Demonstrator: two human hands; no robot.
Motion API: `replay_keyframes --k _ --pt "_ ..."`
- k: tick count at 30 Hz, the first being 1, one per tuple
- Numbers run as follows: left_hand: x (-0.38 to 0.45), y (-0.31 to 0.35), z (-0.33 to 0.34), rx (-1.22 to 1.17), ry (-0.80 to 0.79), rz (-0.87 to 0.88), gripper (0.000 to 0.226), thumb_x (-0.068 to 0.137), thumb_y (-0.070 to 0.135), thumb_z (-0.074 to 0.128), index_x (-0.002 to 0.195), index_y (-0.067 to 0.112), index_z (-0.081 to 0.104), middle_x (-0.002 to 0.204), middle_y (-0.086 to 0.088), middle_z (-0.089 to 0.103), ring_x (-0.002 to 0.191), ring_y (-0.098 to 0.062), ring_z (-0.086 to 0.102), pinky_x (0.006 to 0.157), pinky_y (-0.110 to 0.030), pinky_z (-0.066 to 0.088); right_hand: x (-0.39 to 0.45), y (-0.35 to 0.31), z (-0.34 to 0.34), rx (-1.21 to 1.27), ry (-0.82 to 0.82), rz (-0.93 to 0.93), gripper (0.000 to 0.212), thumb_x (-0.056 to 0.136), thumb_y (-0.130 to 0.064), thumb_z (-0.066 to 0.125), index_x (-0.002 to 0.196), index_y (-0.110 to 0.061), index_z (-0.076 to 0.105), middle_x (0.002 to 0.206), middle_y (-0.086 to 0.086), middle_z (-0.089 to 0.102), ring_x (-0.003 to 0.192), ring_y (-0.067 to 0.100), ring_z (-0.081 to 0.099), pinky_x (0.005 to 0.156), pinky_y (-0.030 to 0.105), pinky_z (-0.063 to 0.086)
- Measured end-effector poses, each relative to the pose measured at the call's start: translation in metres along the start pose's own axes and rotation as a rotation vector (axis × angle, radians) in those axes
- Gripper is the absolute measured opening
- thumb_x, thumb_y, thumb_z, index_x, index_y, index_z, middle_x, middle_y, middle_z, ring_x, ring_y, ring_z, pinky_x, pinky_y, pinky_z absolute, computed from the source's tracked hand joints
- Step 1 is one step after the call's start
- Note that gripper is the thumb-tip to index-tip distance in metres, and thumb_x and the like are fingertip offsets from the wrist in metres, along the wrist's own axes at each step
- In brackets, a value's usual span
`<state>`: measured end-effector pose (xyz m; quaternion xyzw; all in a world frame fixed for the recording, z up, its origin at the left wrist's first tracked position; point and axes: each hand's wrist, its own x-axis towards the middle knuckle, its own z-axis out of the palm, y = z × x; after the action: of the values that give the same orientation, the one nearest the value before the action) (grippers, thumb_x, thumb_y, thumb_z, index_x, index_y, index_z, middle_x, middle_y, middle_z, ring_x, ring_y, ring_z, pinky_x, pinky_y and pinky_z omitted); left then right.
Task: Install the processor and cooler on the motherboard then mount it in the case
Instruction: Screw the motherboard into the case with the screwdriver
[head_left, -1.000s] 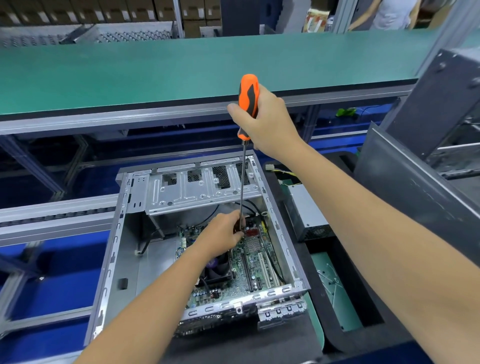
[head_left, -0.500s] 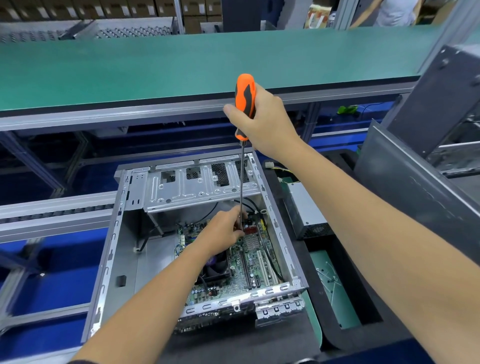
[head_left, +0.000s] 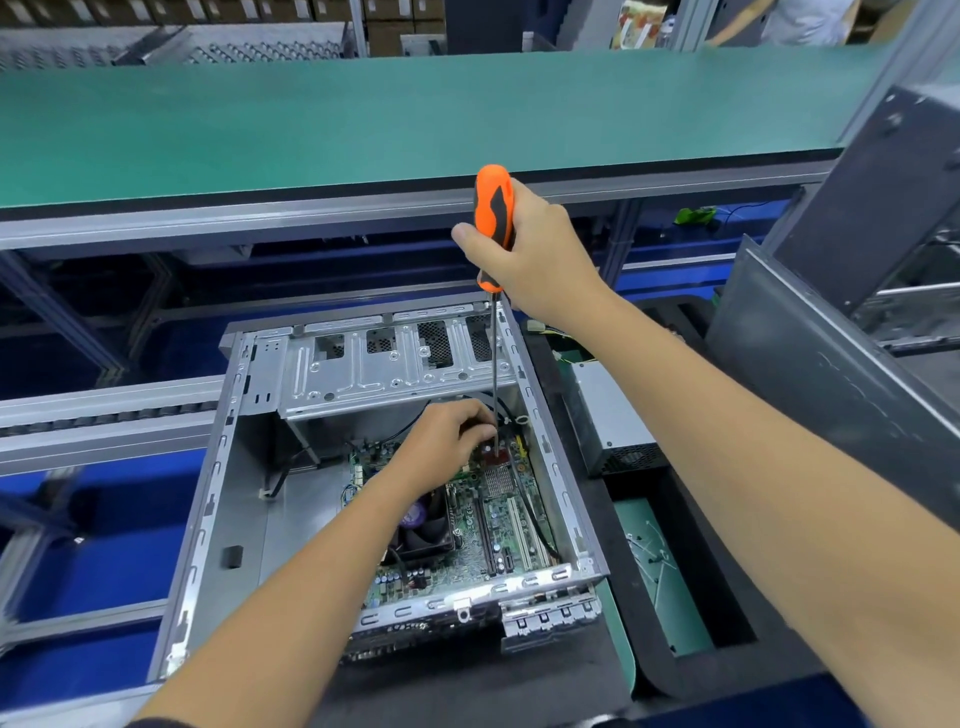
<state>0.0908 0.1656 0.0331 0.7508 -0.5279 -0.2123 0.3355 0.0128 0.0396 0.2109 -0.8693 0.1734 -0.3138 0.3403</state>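
Here the right hand (head_left: 540, 254) holds its grip closed round the orange-and-black handle of a long screwdriver (head_left: 493, 228), which stands nearly upright above the open metal case (head_left: 208, 514). The thin shaft runs down past the drive cage (head_left: 384, 369) at the far end of the case and its tip meets the motherboard (head_left: 498, 493) near the far right corner, by a small red part. The left hand (head_left: 447, 441) reaches deep into the case with its fingers (head_left: 480, 428) curled and bunched right at the foot of the shaft; whether they pinch the shaft or something small there I cannot tell. The motherboard lies flat on the case floor, toward the right wall, with the black cooler (head_left: 426, 530) sitting on it just under the left wrist. The case rests on a dark worktop (head_left: 467, 675). Just beside its right wall lies a grey power supply (head_left: 608, 415), and nearer the camera a green tray (head_left: 654, 571) holds a few small loose parts. A green conveyor belt (head_left: 363, 114) runs across behind.
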Motion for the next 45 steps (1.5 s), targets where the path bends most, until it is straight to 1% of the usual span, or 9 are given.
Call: replay_keyframes --k 3,7,12,17,23,31,35,41,45 --pt "0.004 0.003 0.005 -0.02 -0.012 0.013 0.005 0.093 0.024 0.061 0.09 0.02 0.063 0.075 0.013 0.062 0.06 0.004 0.055 0.054 -0.009 0.039 -0.003 0.007 0.002 -0.039 -0.012 0.001 0.032 0.093 -0.035 0.058 0.078 -0.014 0.039 0.062 -0.001 0.04 0.052 0.02 0.046 0.048 0.029 0.043" --pt "0.012 0.008 0.011 0.017 -0.034 0.021 0.012 0.093 0.023 0.06 0.092 0.014 0.068 0.079 0.002 0.067 0.066 -0.01 0.06 0.06 -0.024 0.048 -0.008 0.014 0.002 -0.054 -0.028 -0.012 0.032 0.094 -0.033 0.058 0.074 -0.019 0.036 0.058 -0.006 0.037 0.045 0.007 0.034 0.045 0.017 0.034" --pt "0.017 0.01 0.017 0.023 -0.049 0.032 0.011 0.093 0.022 0.061 0.083 0.018 0.065 0.072 0.007 0.063 0.056 -0.002 0.053 0.053 -0.013 0.037 -0.013 0.019 0.002 -0.085 -0.06 0.005 0.031 0.094 -0.035 0.057 0.075 -0.027 0.034 0.059 -0.003 0.037 0.045 0.009 0.033 0.045 0.03 0.041" --pt "0.021 0.01 0.021 0.075 -0.065 0.015 0.015 0.092 0.02 0.061 0.09 0.006 0.067 0.082 -0.004 0.065 0.063 -0.013 0.053 0.057 -0.026 0.036 -0.019 0.024 0.002 -0.093 -0.059 0.006 0.031 0.093 -0.035 0.058 0.075 -0.025 0.035 0.057 -0.006 0.036 0.043 0.008 0.034 0.043 0.019 0.033" --pt "0.023 0.011 0.021 0.096 -0.079 0.008 0.014 0.092 0.019 0.061 0.092 0.007 0.066 0.087 -0.006 0.066 0.073 -0.02 0.058 0.063 -0.033 0.046 -0.023 0.028 0.001 -0.092 -0.06 0.029 0.031 0.093 -0.037 0.058 0.086 -0.011 0.042 0.059 -0.001 0.039 0.043 0.012 0.039 0.045 0.037 0.043" --pt "0.023 0.012 0.024 0.09 -0.073 0.002 0.015 0.093 0.021 0.061 0.095 0.007 0.066 0.09 -0.006 0.066 0.074 -0.02 0.057 0.062 -0.03 0.042 -0.024 0.029 0.0 -0.098 -0.061 0.036 0.03 0.094 -0.036 0.058 0.082 -0.015 0.04 0.059 -0.002 0.037 0.043 0.011 0.036 0.047 0.037 0.043" --pt "0.023 0.012 0.024 0.08 -0.077 -0.001 0.016 0.093 0.021 0.061 0.095 0.006 0.067 0.089 -0.008 0.068 0.076 -0.024 0.061 0.069 -0.04 0.052 -0.025 0.027 -0.001 -0.098 -0.069 0.054 0.031 0.094 -0.036 0.058 0.079 -0.02 0.037 0.06 -0.002 0.038 0.043 0.011 0.039 0.048 0.033 0.043" --pt "0.022 0.014 0.026 0.071 -0.063 0.009 0.016 0.093 0.02 0.061 0.097 0.005 0.067 0.092 -0.009 0.069 0.081 -0.024 0.062 0.074 -0.04 0.052 -0.027 0.026 -0.008 -0.098 -0.064 0.043 0.032 0.092 -0.034 0.061 0.081 -0.013 0.04 0.066 0.014 0.048 0.049 0.027 0.049 0.049 0.033 0.042" --pt "0.022 0.015 0.028 0.079 -0.055 0.015 0.014 0.093 0.019 0.061 0.095 0.006 0.066 0.089 -0.009 0.069 0.075 -0.021 0.06 0.066 -0.033 0.048 -0.024 0.024 -0.013 -0.134 -0.057 0.014 0.035 0.087 -0.033 0.067 0.079 -0.006 0.046 0.063 0.009 0.047 0.056 0.03 0.053 0.054 0.036 0.048"
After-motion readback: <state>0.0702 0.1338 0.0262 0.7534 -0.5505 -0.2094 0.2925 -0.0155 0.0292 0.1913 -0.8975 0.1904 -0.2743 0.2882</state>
